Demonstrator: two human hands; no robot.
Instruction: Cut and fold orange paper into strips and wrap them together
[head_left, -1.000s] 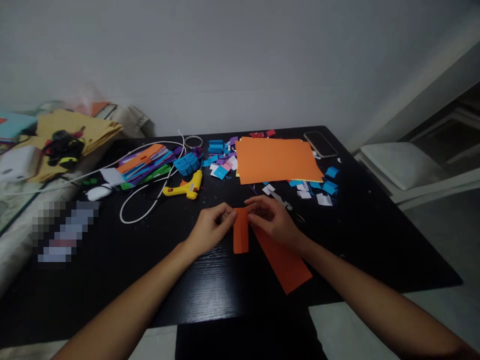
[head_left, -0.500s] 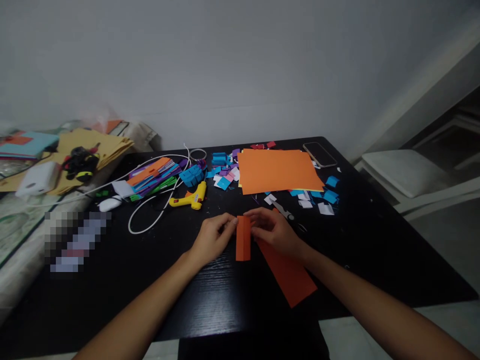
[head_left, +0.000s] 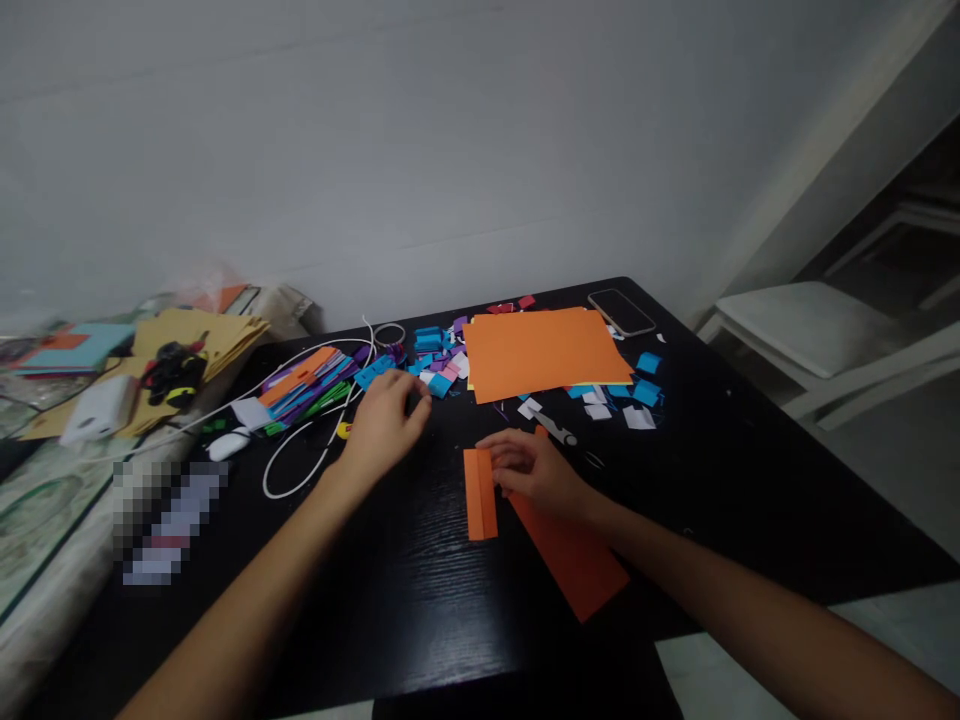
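A small folded orange paper piece [head_left: 480, 500] stands out against the black table, creased lengthwise. My right hand [head_left: 536, 472] has its curled fingers at the upper right edge of this piece, pinching it. Under that hand and wrist lies a longer orange strip [head_left: 574, 565], slanting toward the table's front. My left hand [head_left: 386, 420] is over the yellow glue gun [head_left: 343, 430], hiding most of it. The left thumb and fingers are apart, and whether they touch the glue gun is hidden.
Orange sheets [head_left: 544, 350] lie at the back, with scissors [head_left: 556, 430] in front and a phone [head_left: 621, 312] behind right. Blue, white and purple paper bits surround them. A white cable [head_left: 289, 495] loops beside colored strips [head_left: 307, 385]. A white chair [head_left: 806, 320] stands at right.
My left hand has let go of the small folded orange piece and moved left and away from me, over the glue gun. The right hand stays at the piece. The view has shifted slightly.
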